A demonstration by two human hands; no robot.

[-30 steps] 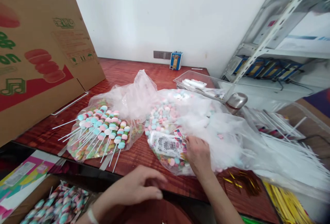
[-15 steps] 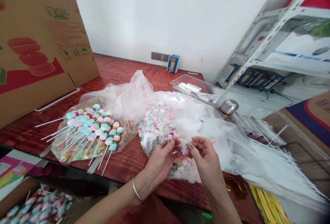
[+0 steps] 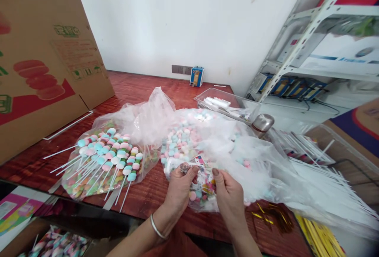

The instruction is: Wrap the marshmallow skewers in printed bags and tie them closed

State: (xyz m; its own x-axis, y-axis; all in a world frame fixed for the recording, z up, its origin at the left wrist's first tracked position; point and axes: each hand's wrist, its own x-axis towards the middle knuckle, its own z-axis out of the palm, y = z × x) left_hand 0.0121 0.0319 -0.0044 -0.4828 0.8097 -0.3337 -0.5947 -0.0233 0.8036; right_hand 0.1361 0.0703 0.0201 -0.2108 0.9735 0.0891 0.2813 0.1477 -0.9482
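My left hand, with a silver bangle at the wrist, and my right hand pinch a clear printed plastic packet between thumbs and fingers. The packet's far side lies over a big clear bag of pastel marshmallows. What is inside the packet, if anything, I cannot make out. On the left, marshmallow skewers on white sticks rest in a heap on a clear bag of colourful gummies.
A large cardboard box stands at the left. A clear tray, a metal scoop and white sticks lie on the right. Gold ties are near the table edge. Below left, a box holds wrapped skewers.
My right hand has drawn the packet nearer from on top of the marshmallow bag. My left hand has come up from the table edge and taken hold of it too.
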